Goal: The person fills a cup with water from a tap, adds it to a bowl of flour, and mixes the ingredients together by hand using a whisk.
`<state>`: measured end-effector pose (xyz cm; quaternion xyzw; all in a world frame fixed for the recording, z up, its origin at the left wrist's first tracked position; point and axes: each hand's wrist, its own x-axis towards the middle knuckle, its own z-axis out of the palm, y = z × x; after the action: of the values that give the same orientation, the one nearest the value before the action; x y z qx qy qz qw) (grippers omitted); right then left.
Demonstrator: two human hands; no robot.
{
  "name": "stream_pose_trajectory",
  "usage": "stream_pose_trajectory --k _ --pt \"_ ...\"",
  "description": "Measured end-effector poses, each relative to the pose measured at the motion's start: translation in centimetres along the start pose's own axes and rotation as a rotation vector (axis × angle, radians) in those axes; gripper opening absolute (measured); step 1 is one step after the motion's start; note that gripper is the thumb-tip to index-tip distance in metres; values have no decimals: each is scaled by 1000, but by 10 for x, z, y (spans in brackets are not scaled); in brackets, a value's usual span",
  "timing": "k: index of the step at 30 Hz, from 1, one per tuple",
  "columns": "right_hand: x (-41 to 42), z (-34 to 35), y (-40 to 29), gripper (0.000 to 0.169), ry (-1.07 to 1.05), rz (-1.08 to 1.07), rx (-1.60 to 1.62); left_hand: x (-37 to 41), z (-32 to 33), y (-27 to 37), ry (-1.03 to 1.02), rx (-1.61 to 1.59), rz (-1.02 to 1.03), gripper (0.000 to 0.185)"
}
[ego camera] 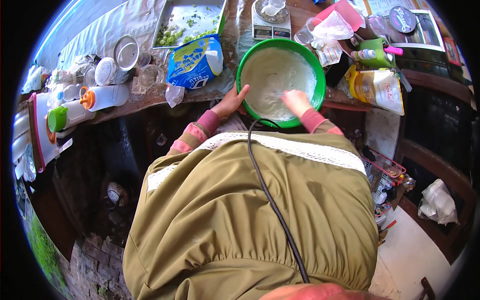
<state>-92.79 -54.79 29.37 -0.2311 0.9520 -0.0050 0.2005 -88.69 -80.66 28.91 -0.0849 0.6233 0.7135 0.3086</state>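
A green plastic bowl (320, 82) at the table's front edge holds a pale, wet batter (268, 75) with dry white flour (309, 82) along its right side. My left hand (234, 99) grips the bowl's left front rim, thumb up and fingers hidden below. Inside the bowl, my right hand (296, 101) is curled round what looks like a thin stirring utensil (276, 96); it is blurred, and its exact kind is unclear. Swirl marks run through the batter. Left of the bowl stands a blue flour bag (195, 62), its top folded over.
Behind the bowl is a digital kitchen scale (271, 32). A metal tray (187, 18) holds chopped green onion. Squeeze bottles (107, 97), a strainer (126, 52) and jars crowd the left. To the right lie a yellow-and-white pouch (378, 90) and a green container (375, 52). A black cable (270, 198) hangs before me.
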Motion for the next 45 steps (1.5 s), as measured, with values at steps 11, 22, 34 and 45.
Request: stream_pose_trajectory --k 11,22,34,45 --pt "7 4 -76 19 69 10 56 3 -2 -10 0 -23 3 56" --pt "62 15 -17 32 327 293 151 7 -1 -7 -52 -44 -85 58" --pt "44 -15 35 30 262 377 120 5 0 0 -28 1 -23 58" --pt "13 -26 19 32 34 216 71 5 -1 -1 -5 -32 -50 54"
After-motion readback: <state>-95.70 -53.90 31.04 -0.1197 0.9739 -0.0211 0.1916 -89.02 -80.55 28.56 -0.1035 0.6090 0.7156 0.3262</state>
